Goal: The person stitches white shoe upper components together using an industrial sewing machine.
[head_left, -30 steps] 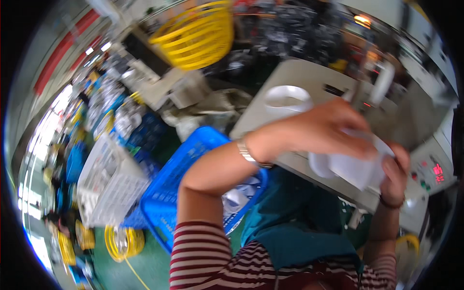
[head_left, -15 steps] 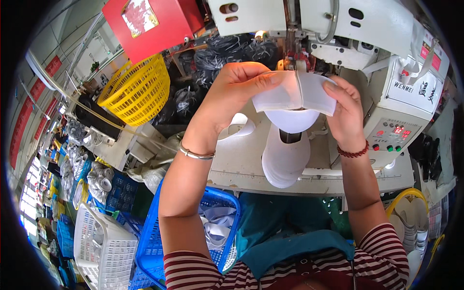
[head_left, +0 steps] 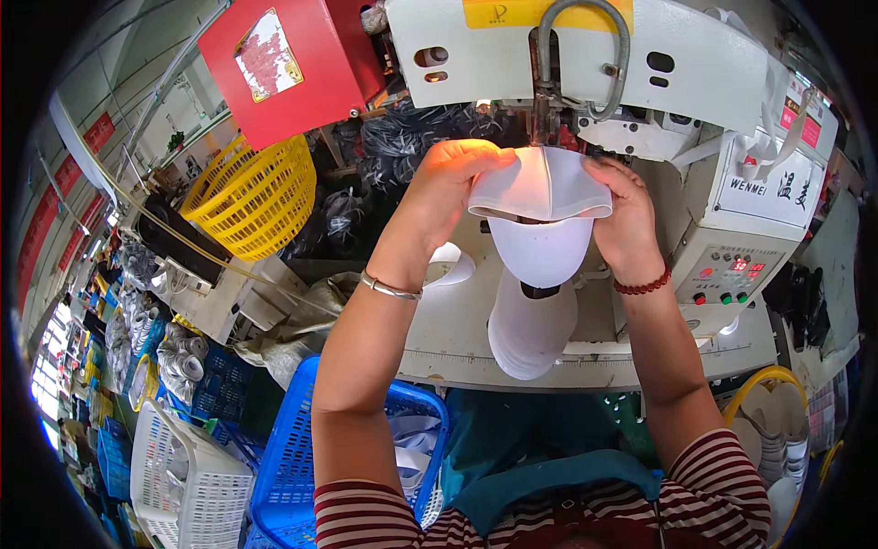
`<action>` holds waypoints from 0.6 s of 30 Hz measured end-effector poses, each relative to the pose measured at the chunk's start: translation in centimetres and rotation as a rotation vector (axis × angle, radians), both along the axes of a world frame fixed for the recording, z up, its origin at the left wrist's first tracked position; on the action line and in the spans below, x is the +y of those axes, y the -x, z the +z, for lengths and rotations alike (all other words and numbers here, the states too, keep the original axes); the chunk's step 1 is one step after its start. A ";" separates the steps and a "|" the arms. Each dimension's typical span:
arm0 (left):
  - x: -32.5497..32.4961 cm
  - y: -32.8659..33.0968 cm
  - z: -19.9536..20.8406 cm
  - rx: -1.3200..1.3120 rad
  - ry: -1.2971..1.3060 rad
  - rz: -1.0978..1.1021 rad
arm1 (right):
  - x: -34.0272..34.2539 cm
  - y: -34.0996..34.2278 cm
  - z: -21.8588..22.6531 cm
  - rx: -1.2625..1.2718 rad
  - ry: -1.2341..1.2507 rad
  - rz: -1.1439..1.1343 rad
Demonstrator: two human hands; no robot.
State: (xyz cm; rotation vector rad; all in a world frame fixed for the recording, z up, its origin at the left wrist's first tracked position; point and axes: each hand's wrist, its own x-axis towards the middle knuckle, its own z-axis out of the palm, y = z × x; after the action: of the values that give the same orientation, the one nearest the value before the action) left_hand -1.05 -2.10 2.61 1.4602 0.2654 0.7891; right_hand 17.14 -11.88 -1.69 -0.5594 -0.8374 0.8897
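Note:
A white curved shoe-upper piece point(head_left: 567, 188) with a raised seam down its middle is stretched between my two hands under the machine head. My left hand point(head_left: 439, 188) pinches its left end, thumb on top, where an orange glow falls. My right hand point(head_left: 629, 215) grips the right end with the thumb on the near face. Just below the piece is a smooth white rounded form point(head_left: 540, 252). Nearer me, a stack of white rounded pieces point(head_left: 530, 334) lies over the table edge. The machine parts behind the held piece are partly hidden.
The grey-white machine point(head_left: 485, 55) spans the top, with a control box point(head_left: 732, 265) at right. A loose white curved piece point(head_left: 448, 265) lies on the table point(head_left: 439, 352). Yellow point(head_left: 261, 197), blue point(head_left: 283, 467) and white point(head_left: 187, 480) baskets stand at left; a yellow-rimmed basket point(head_left: 768, 375) at right.
My hands have come closer together, and the shoe-upper piece now bends into a rounder curve instead of spreading flat. The whole view has shifted slightly, showing more of the machine's top.

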 end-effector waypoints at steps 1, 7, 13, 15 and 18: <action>0.2 -0.1 -0.1 -0.001 0.000 0.002 | 0.1 0.2 0.1 0.026 0.004 -0.006; 0.7 -1.0 -0.4 -0.045 0.087 0.060 | 1.0 -0.7 -0.3 0.076 0.016 0.093; 1.9 -1.6 -0.8 -0.040 0.119 -0.029 | 1.4 -0.8 0.0 0.183 0.061 0.209; 1.9 -1.6 -0.8 -0.053 0.145 -0.036 | 1.4 -0.8 -0.1 0.204 0.066 0.240; 1.8 -1.7 -0.8 -0.055 0.158 -0.031 | 1.3 -0.7 -0.1 0.177 0.075 0.191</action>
State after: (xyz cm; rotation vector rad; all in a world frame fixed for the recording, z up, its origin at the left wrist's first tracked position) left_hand 0.60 -0.31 1.80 1.2894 0.2574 0.7644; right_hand 17.82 -10.61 -1.75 -0.4630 -0.7061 1.1319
